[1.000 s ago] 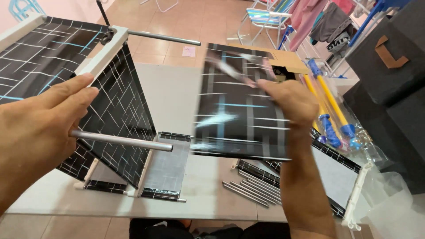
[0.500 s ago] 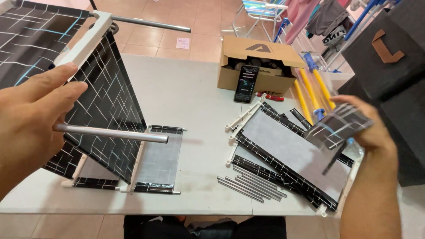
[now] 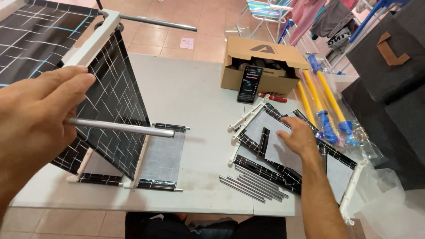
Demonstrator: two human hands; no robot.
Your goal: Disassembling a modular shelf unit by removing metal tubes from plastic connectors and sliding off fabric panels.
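My left hand (image 3: 37, 119) is at the left, closed around one end of a silver metal rod (image 3: 121, 127), with its fingers stretched along the white frame bar (image 3: 90, 42) of a standing rack. The rack has black fabric panels (image 3: 117, 106) with a thin line pattern and stands on the white table (image 3: 195, 97). My right hand (image 3: 301, 139) lies flat, fingers spread, on a stack of grey and black fabric panels (image 3: 265, 132) with white end bars at the table's right side. It holds nothing.
A bundle of silver rods (image 3: 254, 183) lies in front of the stack. An open cardboard box (image 3: 265, 66) stands at the back with a phone (image 3: 249, 84) leaning on it. Blue and yellow poles in plastic (image 3: 327, 110) lie at the right edge, beside dark cabinets (image 3: 389, 66).
My right hand held a black patterned panel up in the air, carried it right and down to the stack, and now rests flat there. My left hand has stayed on the rack.
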